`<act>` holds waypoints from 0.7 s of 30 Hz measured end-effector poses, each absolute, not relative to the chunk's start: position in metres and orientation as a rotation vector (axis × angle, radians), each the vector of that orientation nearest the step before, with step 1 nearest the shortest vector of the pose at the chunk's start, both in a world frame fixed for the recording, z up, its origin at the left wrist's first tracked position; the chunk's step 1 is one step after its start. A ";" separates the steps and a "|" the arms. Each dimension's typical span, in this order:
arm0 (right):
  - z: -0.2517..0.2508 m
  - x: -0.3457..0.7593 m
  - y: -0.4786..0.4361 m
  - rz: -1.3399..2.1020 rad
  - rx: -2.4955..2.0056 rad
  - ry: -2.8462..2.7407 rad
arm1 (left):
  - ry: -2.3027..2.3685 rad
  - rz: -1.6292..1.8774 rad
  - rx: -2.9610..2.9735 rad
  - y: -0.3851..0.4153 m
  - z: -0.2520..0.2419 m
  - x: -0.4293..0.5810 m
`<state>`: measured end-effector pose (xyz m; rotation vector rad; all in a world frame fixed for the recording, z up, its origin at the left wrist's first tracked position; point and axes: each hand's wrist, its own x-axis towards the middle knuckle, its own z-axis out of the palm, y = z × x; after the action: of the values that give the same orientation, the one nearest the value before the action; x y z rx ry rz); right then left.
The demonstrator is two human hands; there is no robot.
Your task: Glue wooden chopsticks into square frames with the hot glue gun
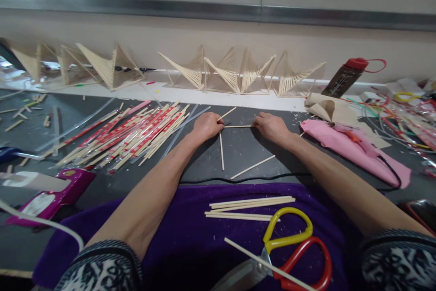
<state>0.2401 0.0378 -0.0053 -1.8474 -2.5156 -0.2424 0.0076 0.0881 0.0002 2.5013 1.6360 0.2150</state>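
Observation:
A thin wooden stick lies crosswise on the dark tabletop, with a hand at each end. My left hand pinches its left end, where a second stick runs down toward me and another short stick slants up behind the fingers. How these sticks meet is hidden by the fingertips. My right hand has its fingers closed on the right end. Below them a loose stick rests at a slant. Several sticks lie on the purple cloth beside scissors with yellow and red handles.
Wrapped bundles of sticks are at left, near a magenta phone-like object. Stick models line the wall. A bottle stands back right. A pink glue gun lies on pink material. A black cord crosses the table.

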 end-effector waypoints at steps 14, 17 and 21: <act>0.007 0.244 0.050 -0.100 -1.752 -2.469 | 1.526 0.286 2.467 0.083 0.007 0.013; 0.005 0.237 0.069 -0.179 -1.764 -2.540 | 1.612 0.378 2.405 0.086 0.006 0.010; -0.001 0.240 0.081 -0.197 -1.848 -2.564 | 1.681 0.421 2.353 0.090 0.002 0.006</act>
<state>0.2397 0.0807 -0.0014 -1.8484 -2.5640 -0.1967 0.0056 0.0899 0.0020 2.3529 1.6805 0.4215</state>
